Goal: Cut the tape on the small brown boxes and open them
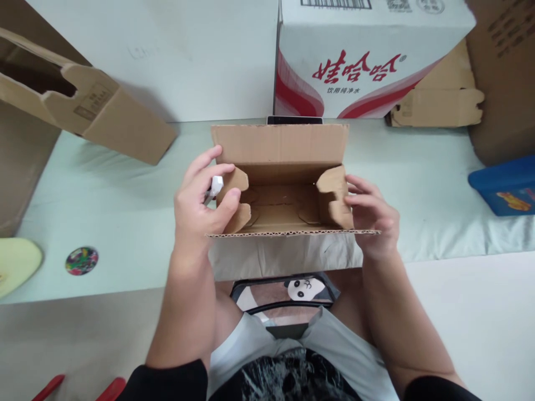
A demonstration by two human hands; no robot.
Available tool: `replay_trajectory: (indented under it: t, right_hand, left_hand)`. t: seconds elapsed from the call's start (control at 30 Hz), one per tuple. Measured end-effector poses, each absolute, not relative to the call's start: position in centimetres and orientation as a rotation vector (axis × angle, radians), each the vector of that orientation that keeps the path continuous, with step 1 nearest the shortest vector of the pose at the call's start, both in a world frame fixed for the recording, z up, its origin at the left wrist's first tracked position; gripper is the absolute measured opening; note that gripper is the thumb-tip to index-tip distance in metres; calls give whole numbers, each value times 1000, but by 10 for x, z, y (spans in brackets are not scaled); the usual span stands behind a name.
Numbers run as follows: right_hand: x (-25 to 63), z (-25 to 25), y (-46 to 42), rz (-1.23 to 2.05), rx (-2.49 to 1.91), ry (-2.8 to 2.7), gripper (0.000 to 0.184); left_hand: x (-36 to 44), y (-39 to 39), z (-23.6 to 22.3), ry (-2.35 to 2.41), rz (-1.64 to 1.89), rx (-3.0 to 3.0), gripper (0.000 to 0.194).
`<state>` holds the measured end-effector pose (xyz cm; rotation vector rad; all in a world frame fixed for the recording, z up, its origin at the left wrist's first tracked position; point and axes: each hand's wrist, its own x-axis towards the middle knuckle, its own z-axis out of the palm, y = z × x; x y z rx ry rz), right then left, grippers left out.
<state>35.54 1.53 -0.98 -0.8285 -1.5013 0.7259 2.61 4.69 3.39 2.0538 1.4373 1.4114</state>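
Note:
A small brown cardboard box [280, 143] stands on the table's front part with its top open. Its back flap is raised, the notched side flaps lean inward, and nothing is visible inside. At the box's left side, my left hand [193, 201] grips the wall and flap between thumb and fingers. A small white, faceted object [216, 184] with a thin grey part shows between those fingers; I cannot make out its kind. My right hand [373, 214] holds the right wall, its fingertips against the outside, and its thumb is mostly hidden.
Behind stands a large white-and-red carton [359, 55]. An open brown carton [125, 122] lies tilted at left, with a round colourful sticker [82, 260] nearer. At right are a folded cardboard piece [438, 106] and a blue container [505, 186]. The pale green cloth [129, 223] covers the table.

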Motion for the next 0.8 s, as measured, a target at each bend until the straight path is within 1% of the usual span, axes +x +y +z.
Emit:
replay_trajectory:
  t: [0.17, 0.27, 0.43, 0.6, 0.8]
  right_hand:
    - [360, -14, 13, 728, -893, -1550, 49]
    - [361, -14, 13, 734, -921, -1540, 51]
    - [359, -11, 13, 760, -886, -1533, 45]
    - [360, -11, 12, 758, -929, -1538, 46]
    - [361, -11, 13, 747, -894, -1566, 38]
  left_hand:
    - [28, 44, 36, 1541, 1389, 2000, 24]
    - [30, 43, 36, 1523, 1409, 1989, 21]
    - [32, 44, 33, 1502, 1485, 1997, 20]
    - [34, 43, 33, 1581, 1403, 1933, 19]
    - [33, 43, 33, 1539, 1448, 1975, 20]
